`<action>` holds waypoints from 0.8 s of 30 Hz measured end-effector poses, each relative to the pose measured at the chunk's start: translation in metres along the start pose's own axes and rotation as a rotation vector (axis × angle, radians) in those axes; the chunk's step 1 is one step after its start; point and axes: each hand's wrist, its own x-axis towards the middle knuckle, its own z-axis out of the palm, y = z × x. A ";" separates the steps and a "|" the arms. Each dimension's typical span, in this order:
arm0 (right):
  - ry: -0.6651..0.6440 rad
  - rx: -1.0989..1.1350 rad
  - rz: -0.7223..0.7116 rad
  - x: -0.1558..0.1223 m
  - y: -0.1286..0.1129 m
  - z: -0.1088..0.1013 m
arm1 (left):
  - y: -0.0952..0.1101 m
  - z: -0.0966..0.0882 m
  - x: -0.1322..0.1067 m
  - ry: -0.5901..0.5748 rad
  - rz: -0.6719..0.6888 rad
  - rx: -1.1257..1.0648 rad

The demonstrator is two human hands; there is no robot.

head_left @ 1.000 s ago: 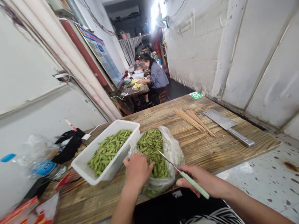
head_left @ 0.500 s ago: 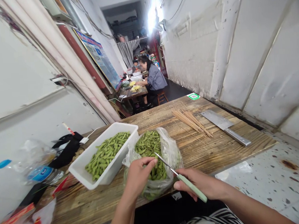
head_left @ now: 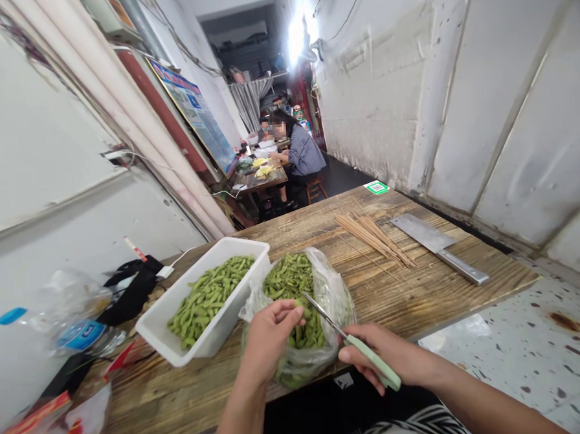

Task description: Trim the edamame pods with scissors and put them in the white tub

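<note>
My right hand [head_left: 382,351] is closed round the pale green handles of a pair of scissors [head_left: 324,313]. Their metal blades point up and left, with the tips beside my left fingertips. My left hand [head_left: 279,331] pinches an edamame pod [head_left: 299,302] between thumb and fingers; only a bit of green shows there. Both hands are over the near side of a clear plastic bag [head_left: 334,276], which stands open and holds many green edamame pods [head_left: 288,273]. To its left, a white plastic tub [head_left: 152,328] contains more pods [head_left: 211,299].
On the wooden table [head_left: 291,233] lie thin wooden skewers [head_left: 373,238] and a cleaver [head_left: 427,236] at the right. A water bottle [head_left: 82,335] and red-and-white packaging [head_left: 62,429] are at the left. A person [head_left: 303,148] sits at a farther table.
The scissor tips have shifted slightly at my left fingertips. The person at the far table has raised a hand a little. The tub and bag have stayed in place.
</note>
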 end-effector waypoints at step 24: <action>-0.018 -0.010 -0.069 0.000 0.002 0.001 | -0.006 0.021 -0.005 0.154 -0.085 -0.368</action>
